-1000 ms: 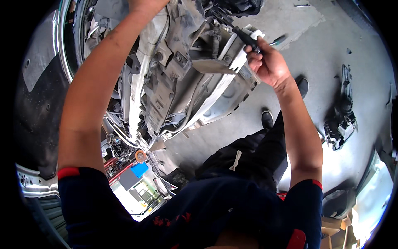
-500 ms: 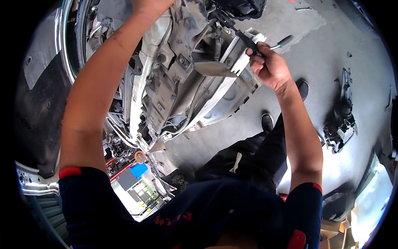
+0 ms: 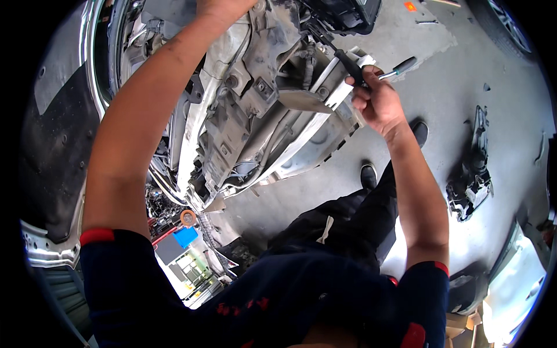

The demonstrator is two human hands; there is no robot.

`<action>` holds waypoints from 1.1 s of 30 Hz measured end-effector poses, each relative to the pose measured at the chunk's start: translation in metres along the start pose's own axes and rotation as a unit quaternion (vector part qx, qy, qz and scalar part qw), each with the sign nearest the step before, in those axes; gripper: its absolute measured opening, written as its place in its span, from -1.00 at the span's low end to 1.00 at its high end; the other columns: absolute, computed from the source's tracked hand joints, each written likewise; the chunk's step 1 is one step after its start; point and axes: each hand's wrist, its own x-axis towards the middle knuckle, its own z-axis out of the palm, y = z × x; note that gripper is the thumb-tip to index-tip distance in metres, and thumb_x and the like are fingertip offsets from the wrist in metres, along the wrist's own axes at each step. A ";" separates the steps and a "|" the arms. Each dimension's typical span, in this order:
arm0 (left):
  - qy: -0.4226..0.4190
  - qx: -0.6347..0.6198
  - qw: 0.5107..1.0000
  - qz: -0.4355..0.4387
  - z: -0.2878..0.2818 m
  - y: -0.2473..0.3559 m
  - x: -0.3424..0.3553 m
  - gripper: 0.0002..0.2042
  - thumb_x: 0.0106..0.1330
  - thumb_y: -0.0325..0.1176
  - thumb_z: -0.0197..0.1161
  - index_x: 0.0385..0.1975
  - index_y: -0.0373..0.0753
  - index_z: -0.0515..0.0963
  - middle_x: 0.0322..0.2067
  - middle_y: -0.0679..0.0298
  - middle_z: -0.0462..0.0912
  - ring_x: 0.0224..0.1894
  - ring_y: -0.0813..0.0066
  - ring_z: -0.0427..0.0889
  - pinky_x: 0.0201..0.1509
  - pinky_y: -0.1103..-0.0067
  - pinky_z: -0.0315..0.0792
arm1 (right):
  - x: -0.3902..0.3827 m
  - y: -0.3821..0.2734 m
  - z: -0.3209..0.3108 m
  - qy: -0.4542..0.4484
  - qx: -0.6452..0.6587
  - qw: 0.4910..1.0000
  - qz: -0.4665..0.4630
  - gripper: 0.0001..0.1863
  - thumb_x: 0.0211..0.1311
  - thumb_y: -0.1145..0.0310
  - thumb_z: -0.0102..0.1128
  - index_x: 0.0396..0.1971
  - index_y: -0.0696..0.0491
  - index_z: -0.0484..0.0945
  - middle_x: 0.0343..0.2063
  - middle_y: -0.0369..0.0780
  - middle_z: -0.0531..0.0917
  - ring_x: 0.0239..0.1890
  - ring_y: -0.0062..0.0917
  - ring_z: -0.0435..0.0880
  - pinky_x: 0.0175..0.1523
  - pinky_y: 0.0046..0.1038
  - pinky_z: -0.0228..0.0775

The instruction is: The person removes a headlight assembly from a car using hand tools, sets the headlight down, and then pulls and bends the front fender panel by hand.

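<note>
At the upper edge my left hand (image 3: 225,10) reaches onto a dusty metal car body structure (image 3: 235,136); its fingertips are cut off or hidden, so their grip cannot be told. My right hand (image 3: 377,101) is closed on a black-handled tool (image 3: 350,66), whose narrow dark end runs up among parts beside a black plastic housing (image 3: 348,13). A silver shaft with a green-and-black handle (image 3: 405,65) sticks out to the right from that hand. Below the tool are a flat bracket (image 3: 303,101) and a pale edge of the body.
A loose black-and-silver car part (image 3: 473,174) lies on the concrete floor (image 3: 447,98), near a wheel (image 3: 502,26). Body panels (image 3: 516,278) lean at lower right. A dark lined panel (image 3: 55,151) stands at left; clutter with a blue item (image 3: 185,236) lies below the car.
The view has shifted slightly, showing more of the wheel and floor at top right. My right hand sits a little lower in the picture, still on the tool; my left hand remains up top.
</note>
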 end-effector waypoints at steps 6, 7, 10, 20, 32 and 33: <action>-0.010 -0.004 1.000 -0.024 -0.008 0.005 0.001 -0.66 0.12 -0.25 0.33 -0.14 -0.31 0.63 -0.07 0.00 0.65 0.12 -0.07 0.50 0.32 0.23 0.34 | -0.005 0.015 0.003 0.080 -0.465 0.834 -0.286 -0.89 0.41 0.48 0.09 -0.15 -0.01 0.55 -0.30 -0.13 0.63 -0.45 -0.45 0.53 -0.23 -0.48 0.49; -0.008 -0.009 1.000 -0.026 -0.006 0.007 0.001 -0.66 0.12 -0.25 0.33 -0.14 -0.31 0.63 -0.07 0.00 0.65 0.12 -0.07 0.50 0.32 0.23 0.34 | -0.005 0.014 -0.001 0.082 -0.526 0.777 -0.335 -0.90 0.37 0.51 0.13 -0.18 0.01 0.56 -0.30 -0.13 0.63 -0.43 -0.40 0.57 -0.19 -0.46 0.52; -0.020 -0.012 0.999 -0.025 -0.010 0.002 -0.001 -0.66 0.12 -0.26 0.32 -0.15 -0.31 0.63 -0.07 0.00 0.65 0.12 -0.07 0.49 0.31 0.23 0.36 | -0.007 0.021 0.010 0.110 -0.539 0.796 -0.252 -0.92 0.42 0.48 0.14 -0.15 0.01 0.52 -0.35 -0.20 0.61 -0.45 -0.52 0.55 -0.26 -0.50 0.50; 0.000 0.004 1.000 -0.007 -0.002 0.005 0.003 -0.67 0.11 -0.27 0.32 -0.16 -0.31 0.62 -0.09 0.00 0.64 0.08 -0.07 0.53 0.25 0.23 0.40 | -0.003 0.025 -0.014 0.015 -0.189 0.960 -0.204 -0.94 0.55 0.40 0.07 -0.09 -0.05 0.41 -0.37 -0.35 0.59 -0.48 -0.77 0.44 -0.40 -0.61 0.32; -0.001 0.000 1.000 -0.011 -0.002 0.003 0.001 -0.66 0.12 -0.25 0.34 -0.16 -0.32 0.63 -0.09 -0.01 0.65 0.08 -0.09 0.52 0.24 0.23 0.40 | 0.013 0.028 -0.023 -0.045 -0.059 0.987 -0.145 -0.92 0.54 0.41 0.07 -0.09 -0.09 0.41 -0.39 -0.30 0.60 -0.56 -0.79 0.29 -0.42 -0.58 0.24; 0.002 0.006 1.000 -0.004 -0.002 0.001 0.000 -0.66 0.12 -0.25 0.34 -0.16 -0.32 0.63 -0.09 -0.01 0.66 0.08 -0.08 0.52 0.23 0.23 0.41 | 0.013 0.026 -0.021 -0.038 -0.054 0.990 -0.125 -0.93 0.55 0.41 0.07 -0.09 -0.09 0.41 -0.38 -0.29 0.60 -0.57 -0.79 0.26 -0.42 -0.58 0.22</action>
